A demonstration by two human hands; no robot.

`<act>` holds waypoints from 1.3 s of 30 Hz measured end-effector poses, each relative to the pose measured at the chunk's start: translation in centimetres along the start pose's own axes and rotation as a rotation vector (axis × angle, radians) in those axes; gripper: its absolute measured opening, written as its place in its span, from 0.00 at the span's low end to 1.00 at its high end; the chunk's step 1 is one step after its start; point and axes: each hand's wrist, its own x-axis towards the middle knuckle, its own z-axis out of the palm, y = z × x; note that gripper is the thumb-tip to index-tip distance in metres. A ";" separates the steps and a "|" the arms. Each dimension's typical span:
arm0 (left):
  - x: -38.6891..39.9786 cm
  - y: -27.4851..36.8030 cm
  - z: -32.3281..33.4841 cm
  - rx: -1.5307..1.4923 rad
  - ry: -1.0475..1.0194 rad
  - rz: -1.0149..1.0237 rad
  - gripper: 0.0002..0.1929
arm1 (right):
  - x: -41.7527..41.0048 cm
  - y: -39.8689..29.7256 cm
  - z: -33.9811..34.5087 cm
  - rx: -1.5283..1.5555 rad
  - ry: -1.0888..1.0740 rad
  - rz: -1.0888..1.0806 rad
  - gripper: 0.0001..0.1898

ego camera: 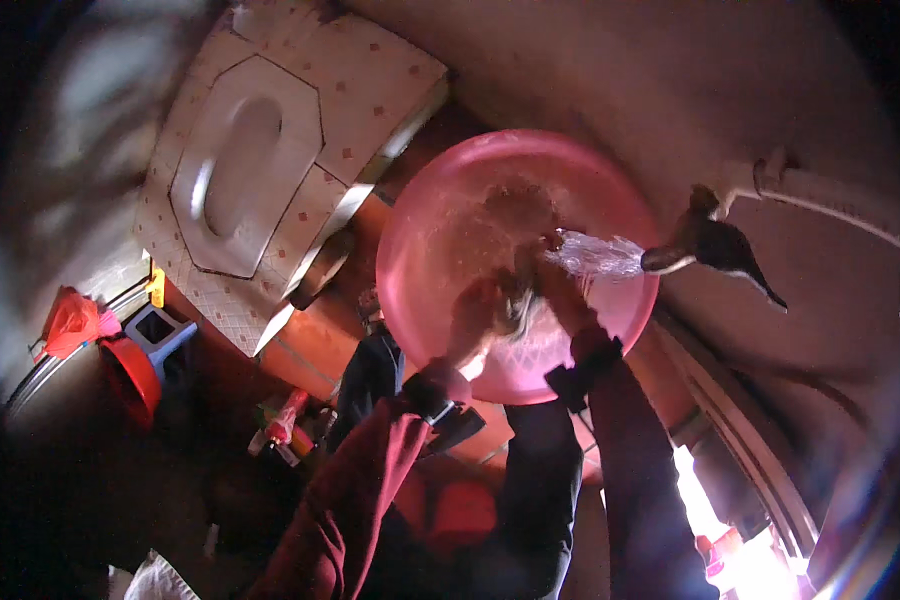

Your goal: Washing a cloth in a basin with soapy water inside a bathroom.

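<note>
A large round pink plastic basin [412, 247] stands before me with water in it. Over the basin, my left hand [480, 311] is beside a small pale item [523, 315] between my hands; what it is, and whether my fingers grip it, is too blurred to tell. My right hand [551, 281] is close by on the right, its fingers dark and near the falling water. From a wall tap [701, 244] at the right, a stream of water [600, 255] pours into the basin by my right hand. Dark bands are around both my wrists.
A squat toilet [247, 165] is set in a raised tiled step at the upper left. At the left are a red basin [131, 379], a blue-grey plastic stool [157, 334] and a red plastic bag [71, 322]. A pipe [825, 202] runs along the right wall. Orange tiles [307, 349] cover the floor.
</note>
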 end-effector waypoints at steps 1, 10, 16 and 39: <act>-0.4 0.6 0.0 -0.054 0.039 -0.002 0.23 | 0.6 2.7 -1.6 -0.272 0.009 -0.064 0.24; 8.2 -3.9 -3.6 0.183 0.068 0.285 0.19 | -0.1 -4.2 4.7 0.580 0.025 0.056 0.20; 5.0 -1.4 -3.8 0.165 -0.151 0.468 0.15 | -4.3 -12.8 5.2 0.162 0.116 -0.034 0.19; 4.0 -0.2 -1.2 -0.470 -0.298 -0.173 0.21 | -4.9 -12.9 3.3 0.295 0.279 0.127 0.19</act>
